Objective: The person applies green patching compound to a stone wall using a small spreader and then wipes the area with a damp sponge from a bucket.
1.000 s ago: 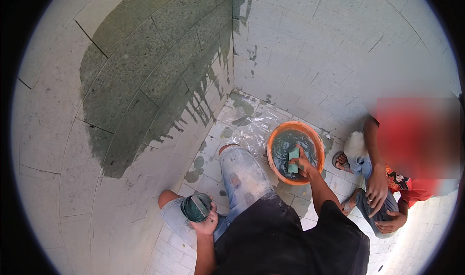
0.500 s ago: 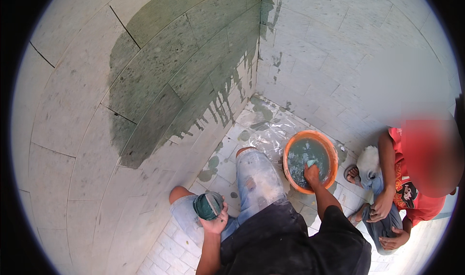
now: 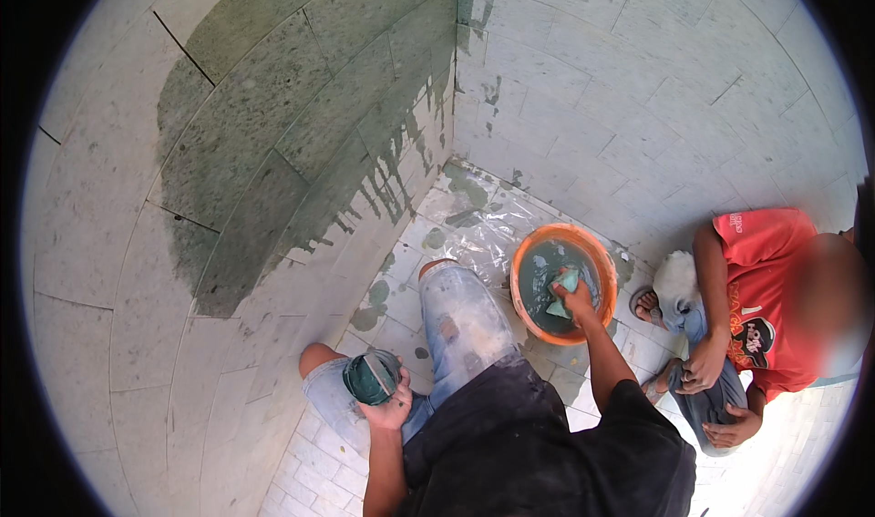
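Note:
My left hand point(image 3: 392, 409) is wrapped round a dark green, rounded pot-like thing point(image 3: 369, 382) with a pale strip across it, held by my left knee. Whether anything is inside it I cannot tell. In front of me to the right stands an orange bucket point(image 3: 517, 289) of murky grey-green liquid. My right hand point(image 3: 576, 302) reaches over its near rim, closed on a pale green cloth point(image 3: 567, 278) at the liquid's surface. On the tiled wall at left a large dark green wet patch point(image 3: 264, 134) runs down in drips.
Crumpled clear plastic sheet point(image 3: 478, 244) lies left of the bucket. Green splashes point(image 3: 367, 318) spot the floor tiles. Close on the right a person in a red shirt point(image 3: 761, 285) sits with hands on their knees. Two tiled walls meet in a corner ahead.
My right hand has lifted slightly, so more of the pale green cloth shows above the liquid. The whole view has shifted a little. My left hand keeps its hold.

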Demonstrator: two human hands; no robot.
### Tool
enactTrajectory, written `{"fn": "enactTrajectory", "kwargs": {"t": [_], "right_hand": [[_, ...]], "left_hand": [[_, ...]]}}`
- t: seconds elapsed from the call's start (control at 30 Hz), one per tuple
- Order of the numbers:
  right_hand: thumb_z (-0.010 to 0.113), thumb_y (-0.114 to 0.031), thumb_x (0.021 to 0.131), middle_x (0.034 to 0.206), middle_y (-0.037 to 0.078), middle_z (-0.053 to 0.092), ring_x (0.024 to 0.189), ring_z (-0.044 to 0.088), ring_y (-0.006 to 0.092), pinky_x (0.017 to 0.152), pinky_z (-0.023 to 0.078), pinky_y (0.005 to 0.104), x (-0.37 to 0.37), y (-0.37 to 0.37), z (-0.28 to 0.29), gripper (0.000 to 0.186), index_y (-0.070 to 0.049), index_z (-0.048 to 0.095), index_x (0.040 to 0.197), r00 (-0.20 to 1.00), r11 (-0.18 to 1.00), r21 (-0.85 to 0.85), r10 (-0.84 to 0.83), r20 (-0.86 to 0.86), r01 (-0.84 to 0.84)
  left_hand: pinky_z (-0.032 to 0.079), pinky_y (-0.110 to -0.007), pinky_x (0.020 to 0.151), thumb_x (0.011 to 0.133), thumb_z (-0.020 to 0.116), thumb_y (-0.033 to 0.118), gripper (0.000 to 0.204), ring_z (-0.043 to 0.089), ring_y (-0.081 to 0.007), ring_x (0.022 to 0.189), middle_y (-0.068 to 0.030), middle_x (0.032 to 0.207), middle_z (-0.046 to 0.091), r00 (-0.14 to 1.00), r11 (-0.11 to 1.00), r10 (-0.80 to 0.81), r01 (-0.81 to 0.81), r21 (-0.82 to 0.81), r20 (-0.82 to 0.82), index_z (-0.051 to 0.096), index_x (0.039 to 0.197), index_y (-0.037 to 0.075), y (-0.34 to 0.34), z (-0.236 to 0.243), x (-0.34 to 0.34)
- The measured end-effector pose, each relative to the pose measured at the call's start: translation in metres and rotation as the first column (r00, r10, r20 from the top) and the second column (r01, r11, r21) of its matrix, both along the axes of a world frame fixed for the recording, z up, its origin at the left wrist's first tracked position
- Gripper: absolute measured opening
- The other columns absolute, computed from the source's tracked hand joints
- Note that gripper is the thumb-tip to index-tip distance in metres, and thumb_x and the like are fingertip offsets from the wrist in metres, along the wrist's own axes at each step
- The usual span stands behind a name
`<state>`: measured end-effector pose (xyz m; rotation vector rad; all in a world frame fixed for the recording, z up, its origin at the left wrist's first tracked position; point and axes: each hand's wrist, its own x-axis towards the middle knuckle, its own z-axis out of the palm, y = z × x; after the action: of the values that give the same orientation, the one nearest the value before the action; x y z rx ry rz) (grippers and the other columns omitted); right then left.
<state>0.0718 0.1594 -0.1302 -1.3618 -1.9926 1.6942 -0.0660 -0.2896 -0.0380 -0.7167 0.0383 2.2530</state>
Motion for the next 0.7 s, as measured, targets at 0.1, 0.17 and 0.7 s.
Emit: {"fn": "enactTrajectory", "kwargs": {"t": [0.1, 0.17, 0.7], "right_hand": [[0.068, -0.007, 0.083, 0.116, 0.017, 0.065, 0.112, 0.060, 0.0314, 0.096, 0.044, 0.0365, -0.005, -0.007, 0.019, 0.052, -0.010, 0.051, 0.133, 0.988, 0.933, 0.349, 0.128, -0.081, -0.092], [0.067, -0.005, 0.083, 0.112, 0.020, 0.066, 0.109, 0.061, 0.0355, 0.094, 0.046, 0.0377, -0.008, -0.007, 0.019, 0.048, -0.009, 0.053, 0.129, 0.987, 0.880, 0.448, 0.157, 0.038, -0.157], [0.065, -0.027, 0.085, 0.101, 0.035, 0.063, 0.101, 0.062, 0.0436, 0.087, 0.048, 0.0470, -0.034, -0.013, 0.002, 0.039, 0.009, 0.066, 0.099, 0.828, 0.926, 0.333, -0.043, 0.559, -0.177]], "left_hand": [[0.056, -0.044, 0.078, 0.087, 0.057, 0.046, 0.051, 0.059, -0.0391, 0.106, -0.0198, 0.124, 0.059, 1.000, 1.000, 0.008, -0.008, -0.020, 0.000, 0.059, 0.125, 0.011, -0.002, -0.004, -0.001], [0.056, -0.044, 0.079, 0.087, 0.056, 0.047, 0.052, 0.058, -0.0391, 0.107, -0.0195, 0.124, 0.059, 1.000, 1.000, -0.005, 0.005, 0.003, -0.011, 0.059, 0.125, 0.012, -0.001, -0.003, -0.001], [0.054, -0.040, 0.079, 0.081, 0.062, 0.049, 0.056, 0.056, -0.0332, 0.109, -0.0157, 0.126, 0.058, 0.999, 0.999, -0.024, 0.025, 0.025, -0.038, 0.061, 0.123, 0.012, 0.001, -0.001, -0.001]]}}
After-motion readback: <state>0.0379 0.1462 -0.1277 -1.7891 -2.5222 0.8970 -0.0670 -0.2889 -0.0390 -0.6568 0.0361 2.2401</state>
